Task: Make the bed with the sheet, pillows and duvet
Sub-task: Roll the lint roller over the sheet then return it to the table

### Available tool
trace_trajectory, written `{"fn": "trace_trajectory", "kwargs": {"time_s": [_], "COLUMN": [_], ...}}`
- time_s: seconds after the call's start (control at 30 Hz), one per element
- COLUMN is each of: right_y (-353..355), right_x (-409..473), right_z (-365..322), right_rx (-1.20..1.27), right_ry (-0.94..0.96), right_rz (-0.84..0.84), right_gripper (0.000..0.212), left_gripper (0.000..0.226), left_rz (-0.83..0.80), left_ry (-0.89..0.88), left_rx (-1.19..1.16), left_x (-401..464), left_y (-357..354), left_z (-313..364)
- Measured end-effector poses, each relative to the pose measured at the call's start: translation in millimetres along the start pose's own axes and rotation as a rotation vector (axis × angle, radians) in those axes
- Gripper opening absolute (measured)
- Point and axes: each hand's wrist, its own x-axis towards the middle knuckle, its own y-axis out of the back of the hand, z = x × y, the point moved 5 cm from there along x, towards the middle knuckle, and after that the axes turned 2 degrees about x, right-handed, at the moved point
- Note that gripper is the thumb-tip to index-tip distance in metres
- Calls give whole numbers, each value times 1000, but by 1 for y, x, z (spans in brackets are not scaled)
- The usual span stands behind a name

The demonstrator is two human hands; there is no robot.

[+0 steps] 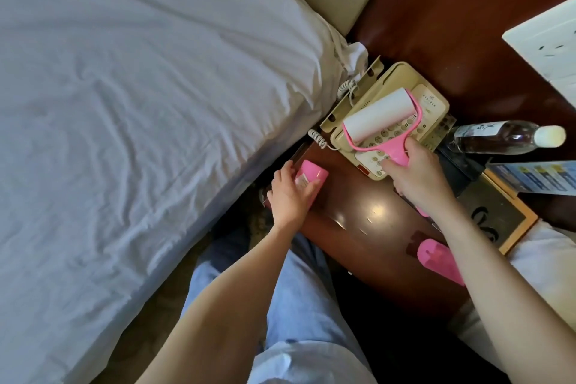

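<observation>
Sheet [140,103] lies spread on the bed at 9 o'clock; soft, light, creased; take hold at its edge. Right hand [414,178] grip pinches the lint roller [380,120]; left hand [288,193] grip holds the pink cover [95,179].

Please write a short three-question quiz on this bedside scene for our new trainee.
1. True or false: the right hand grips the handle of the pink lint roller.
2. What lies directly under the roller's white drum? A) the beige telephone B) the water bottle C) the white sheet
3. Fill in: the left hand holds a pink ____ at the edge of the nightstand.

Key: 1. true. 2. A. 3. cover; it looks like the roller's cover, though that is a guess.
</observation>
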Motion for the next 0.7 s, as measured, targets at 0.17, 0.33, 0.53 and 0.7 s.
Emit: {"fn": "trace_trajectory", "kwargs": {"time_s": [0.17,0.33,0.53,0.7], "right_y": [4,-13,-60,-112], "right_x": [-10,-24,-50,-76], "right_z": [-30,-76,-141,-197], "right_rx": [-27,-48,-269,-352], "right_ry": [73,171,350,476], "right_rz": [-37,-75,-93,-239], "right_gripper": [20,16,18,16], "left_gripper": [22,26,23,25], "left_rz": [100,234,436,647], "left_ry": [102,89,114,178], "left_rx": [-415,-527,-674,-805], "left_x": [-18,-37,-72,-112], "left_y": [48,120,206,262], "left_z": [-2,-1,-24,-62]}}
